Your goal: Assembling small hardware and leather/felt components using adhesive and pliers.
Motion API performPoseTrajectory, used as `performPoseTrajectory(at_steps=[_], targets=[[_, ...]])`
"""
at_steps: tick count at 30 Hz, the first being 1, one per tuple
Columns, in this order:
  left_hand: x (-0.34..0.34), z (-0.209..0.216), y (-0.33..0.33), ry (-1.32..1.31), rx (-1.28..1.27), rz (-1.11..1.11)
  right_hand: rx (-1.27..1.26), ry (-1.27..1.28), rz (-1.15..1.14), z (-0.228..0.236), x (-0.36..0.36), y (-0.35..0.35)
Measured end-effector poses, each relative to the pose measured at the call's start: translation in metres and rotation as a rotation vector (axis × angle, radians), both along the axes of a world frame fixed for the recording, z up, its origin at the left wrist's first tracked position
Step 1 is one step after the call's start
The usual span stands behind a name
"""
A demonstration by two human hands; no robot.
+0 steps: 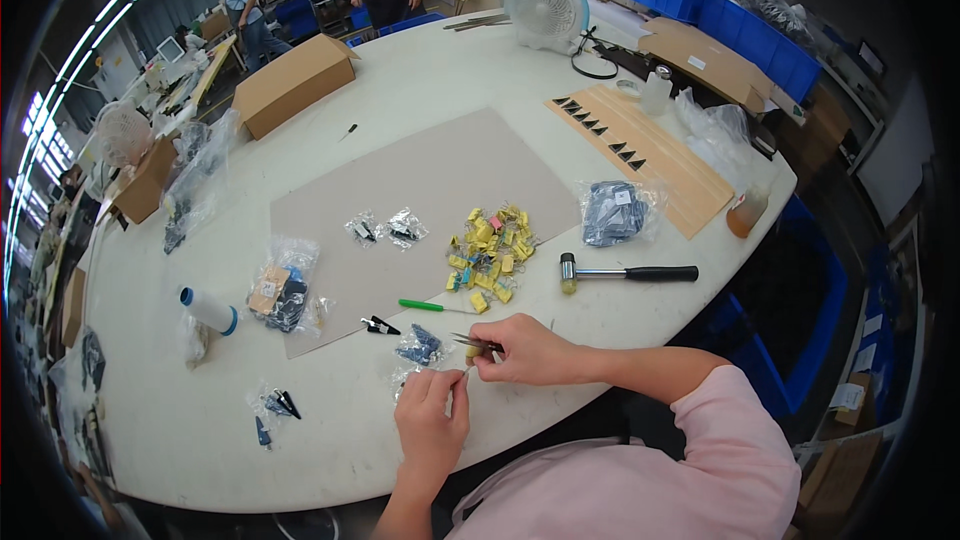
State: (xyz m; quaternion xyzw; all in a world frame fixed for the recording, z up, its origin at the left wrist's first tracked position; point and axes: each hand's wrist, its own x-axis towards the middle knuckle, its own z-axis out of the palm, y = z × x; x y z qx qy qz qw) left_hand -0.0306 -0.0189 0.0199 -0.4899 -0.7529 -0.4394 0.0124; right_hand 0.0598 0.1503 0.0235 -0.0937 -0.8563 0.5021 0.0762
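I am listing: pointed metal tool (478, 342), over the table (350, 440), right hand (525, 350) gripping it; left hand (432, 418), its hold I cannot tell; small clear bag (404, 351) containing blue pieces (422, 343); farther, larger bag (653, 204) containing blue-grey pieces (610, 215).

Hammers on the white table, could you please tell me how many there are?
1: the black-handled hammer lies to the right of the heap of yellow clips, beyond the right hand. The long cardboard box could hide another.
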Motion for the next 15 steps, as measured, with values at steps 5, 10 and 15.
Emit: performPoseTrajectory(at_steps=[5,10,15], targets=[[-0.001,0.001,0.0,0.027,0.03,-0.001,-0.092,0.018,-0.036,0.0,0.003,0.0],[-0.002,0.004,0.003,-0.027,-0.003,0.027,0.165,0.158,-0.007,0.004,0.004,0.002],[-0.003,-0.001,0.006,0.033,0.024,0.012,0.234,0.09,0.029,0.009,0.003,0.001]])
